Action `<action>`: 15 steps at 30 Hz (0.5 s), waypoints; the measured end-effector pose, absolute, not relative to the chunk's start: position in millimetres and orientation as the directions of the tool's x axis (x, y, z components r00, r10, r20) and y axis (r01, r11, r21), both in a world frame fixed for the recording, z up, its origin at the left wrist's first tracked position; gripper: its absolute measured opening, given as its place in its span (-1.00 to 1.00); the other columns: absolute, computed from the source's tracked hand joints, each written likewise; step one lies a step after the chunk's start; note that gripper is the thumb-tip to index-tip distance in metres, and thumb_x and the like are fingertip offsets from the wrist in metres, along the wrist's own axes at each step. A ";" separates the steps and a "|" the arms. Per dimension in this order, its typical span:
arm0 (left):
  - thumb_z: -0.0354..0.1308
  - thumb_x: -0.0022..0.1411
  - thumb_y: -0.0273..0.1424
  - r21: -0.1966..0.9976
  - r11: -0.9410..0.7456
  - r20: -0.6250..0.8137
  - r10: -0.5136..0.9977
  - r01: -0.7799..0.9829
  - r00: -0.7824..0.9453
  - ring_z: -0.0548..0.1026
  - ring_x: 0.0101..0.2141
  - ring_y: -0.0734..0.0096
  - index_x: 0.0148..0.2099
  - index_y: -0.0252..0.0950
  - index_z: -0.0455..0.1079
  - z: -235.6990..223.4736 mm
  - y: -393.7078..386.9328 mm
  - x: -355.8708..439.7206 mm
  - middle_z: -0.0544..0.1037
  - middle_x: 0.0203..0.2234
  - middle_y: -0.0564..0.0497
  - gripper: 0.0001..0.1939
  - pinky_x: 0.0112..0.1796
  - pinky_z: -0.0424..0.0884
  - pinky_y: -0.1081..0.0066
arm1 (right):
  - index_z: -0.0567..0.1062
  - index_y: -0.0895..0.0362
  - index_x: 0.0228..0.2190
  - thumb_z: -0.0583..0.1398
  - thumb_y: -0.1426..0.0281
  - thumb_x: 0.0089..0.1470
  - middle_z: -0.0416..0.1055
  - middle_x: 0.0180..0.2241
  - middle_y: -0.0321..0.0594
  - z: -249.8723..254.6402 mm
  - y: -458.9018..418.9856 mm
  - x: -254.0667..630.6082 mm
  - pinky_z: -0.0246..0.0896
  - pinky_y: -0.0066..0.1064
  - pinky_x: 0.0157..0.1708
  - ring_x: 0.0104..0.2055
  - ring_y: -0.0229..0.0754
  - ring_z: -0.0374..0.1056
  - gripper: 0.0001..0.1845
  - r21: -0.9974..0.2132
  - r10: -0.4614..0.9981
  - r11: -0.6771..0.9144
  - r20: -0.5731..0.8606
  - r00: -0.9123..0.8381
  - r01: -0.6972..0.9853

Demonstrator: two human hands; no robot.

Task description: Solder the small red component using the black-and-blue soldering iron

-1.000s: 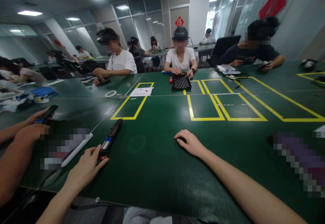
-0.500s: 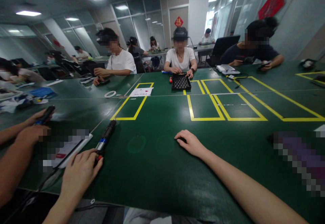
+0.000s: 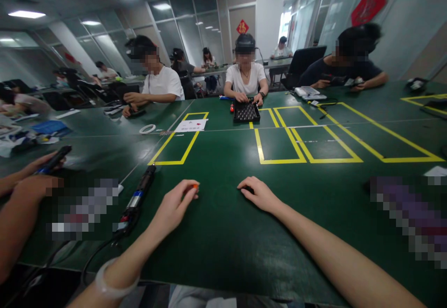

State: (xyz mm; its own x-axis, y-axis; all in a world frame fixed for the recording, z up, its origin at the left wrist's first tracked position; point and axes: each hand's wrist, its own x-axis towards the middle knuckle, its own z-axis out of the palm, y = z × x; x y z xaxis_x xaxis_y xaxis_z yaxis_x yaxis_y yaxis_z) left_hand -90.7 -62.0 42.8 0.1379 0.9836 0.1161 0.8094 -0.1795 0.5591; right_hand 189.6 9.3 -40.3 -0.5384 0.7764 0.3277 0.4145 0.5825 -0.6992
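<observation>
My left hand point(image 3: 176, 201) is closed in a pinch above the green table point(image 3: 223, 252), with a small orange piece point(image 3: 195, 186) showing at its fingertips. What the piece is I cannot make out. To the left of that hand lies a black corded electric screwdriver point(image 3: 135, 199) with blue and silver bands, untouched. Resting on the tabletop, my right hand point(image 3: 260, 194) has loosely bent fingers and a dark gap beside the thumb. Nothing shows in it.
Yellow tape outlines point(image 3: 282, 162) mark the tabletop ahead. A white paper point(image 3: 191, 125) and a white ring point(image 3: 147, 129) lie farther off. Across the table a person works over a black tray point(image 3: 246, 112). At the left, a co-worker's hands hold a dark tool point(image 3: 56, 158).
My left hand has left the screwdriver's near end and moved right and forward, the orange piece now at its fingertips. My right hand has stayed put. The view has shifted slightly.
</observation>
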 end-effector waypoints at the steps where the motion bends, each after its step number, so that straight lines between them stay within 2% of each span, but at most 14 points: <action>1: -0.15 0.32 -0.17 0.591 -0.239 0.122 0.971 0.770 0.208 0.48 -0.20 0.35 0.02 -0.20 0.31 42.1 -52.1 -72.8 0.49 -0.19 0.00 -0.63 -0.13 0.36 0.35 | 0.48 0.10 -0.25 0.12 0.49 0.13 0.45 -0.28 -0.19 -41.0 9.3 189.9 0.22 -0.28 -0.16 -0.20 -0.14 0.31 -0.83 -0.715 0.783 0.572 0.329 -0.528 0.403; 4: -0.09 0.31 -0.23 0.682 -0.356 0.154 0.924 0.640 0.349 0.45 -0.18 0.38 0.05 -0.17 0.33 27.6 -21.2 -27.5 0.46 -0.21 -0.01 -0.66 -0.13 0.33 0.36 | 0.42 0.12 -0.17 0.10 0.48 0.13 0.43 -0.29 -0.20 -44.7 10.7 191.7 0.24 -0.36 -0.23 -0.27 -0.21 0.33 -0.79 -0.794 0.817 0.512 0.332 -0.472 0.327; 8: 0.10 0.19 -0.26 0.876 -0.250 0.103 0.933 0.414 0.345 0.45 -0.31 0.43 -0.09 -0.27 0.31 -9.2 16.6 7.6 0.47 -0.34 0.02 -0.72 -0.26 0.35 0.41 | 0.30 0.12 -0.06 0.12 0.45 0.10 0.39 -0.37 -0.30 -48.9 16.2 196.1 0.23 -0.43 -0.33 -0.37 -0.27 0.32 -0.67 -0.857 0.851 0.453 0.334 -0.406 0.245; 11: 0.18 0.13 -0.27 0.950 -0.159 0.052 0.929 0.269 0.368 0.42 -0.42 0.50 -0.22 -0.31 0.29 -29.3 30.8 18.4 0.44 -0.45 0.07 -0.75 -0.32 0.33 0.43 | 0.33 0.12 -0.12 0.13 0.41 0.09 0.37 -0.40 -0.31 -49.2 20.4 198.8 0.21 -0.45 -0.37 -0.39 -0.27 0.31 -0.73 -0.857 0.865 0.445 0.337 -0.372 0.260; 15: 0.14 0.16 -0.26 0.974 -0.127 0.053 0.931 0.185 0.361 0.41 -0.42 0.53 -0.23 -0.32 0.29 -32.8 29.3 20.1 0.41 -0.45 0.07 -0.77 -0.34 0.32 0.46 | 0.37 0.13 -0.26 0.13 0.38 0.12 0.39 -0.41 -0.29 -47.5 22.6 199.8 0.19 -0.45 -0.37 -0.39 -0.27 0.31 -0.88 -0.857 0.871 0.434 0.319 -0.375 0.280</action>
